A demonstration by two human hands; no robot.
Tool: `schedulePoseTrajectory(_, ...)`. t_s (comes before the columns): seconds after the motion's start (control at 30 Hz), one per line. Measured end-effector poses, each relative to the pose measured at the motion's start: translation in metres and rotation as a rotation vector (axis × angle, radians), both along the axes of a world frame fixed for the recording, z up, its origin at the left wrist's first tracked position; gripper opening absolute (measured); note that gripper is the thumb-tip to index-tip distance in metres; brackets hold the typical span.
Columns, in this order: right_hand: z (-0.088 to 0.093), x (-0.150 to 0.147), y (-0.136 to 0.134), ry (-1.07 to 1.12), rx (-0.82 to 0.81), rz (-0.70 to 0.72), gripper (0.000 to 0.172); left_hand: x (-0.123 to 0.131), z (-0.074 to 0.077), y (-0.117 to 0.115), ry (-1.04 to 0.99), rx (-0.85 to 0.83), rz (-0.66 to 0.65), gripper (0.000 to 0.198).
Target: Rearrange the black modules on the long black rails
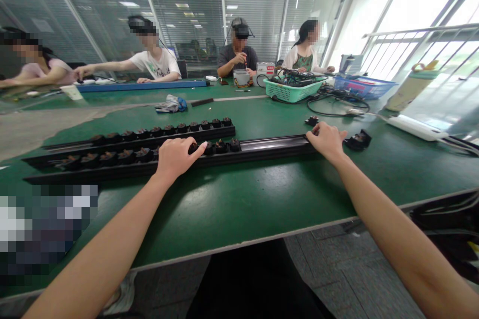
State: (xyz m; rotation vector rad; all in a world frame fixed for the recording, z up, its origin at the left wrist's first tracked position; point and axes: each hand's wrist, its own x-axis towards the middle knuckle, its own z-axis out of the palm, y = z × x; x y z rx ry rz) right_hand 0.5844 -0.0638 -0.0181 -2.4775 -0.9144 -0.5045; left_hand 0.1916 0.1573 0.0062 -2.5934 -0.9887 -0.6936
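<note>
A long black rail (275, 144) lies across the green table, with a row of round black socket modules (126, 156) in its left and middle stretch. The right stretch of its channel shows a bare, shiny inside. Over the row, my left hand (175, 157) is closed on one socket module (192, 148), its thumb on the near side. My right hand (328, 140) has its fingers curled around the rail's right end; the fingertips are partly hidden. Just right of that hand sits a loose black socket part (358, 139), and a smaller black piece (312, 120) lies behind it.
Behind lies a second black rail (209, 132) with sockets. Farther back are a crumpled cloth (171, 103), a green basket (294, 90) of cables, a blue basket (364, 87) and a bottle (411, 87). Several people sit across the table. The table's front edge (262, 238) is near me.
</note>
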Motion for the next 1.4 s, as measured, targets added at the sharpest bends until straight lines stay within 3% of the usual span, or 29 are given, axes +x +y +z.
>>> schedulePoseTrajectory(1.4, 0.0055, 0.0093, -0.007, 0.03, -0.123, -0.137, 0.038, 0.0005, -0.0022, 0.003, -0.003, 0.007, 0.004, 0.064)
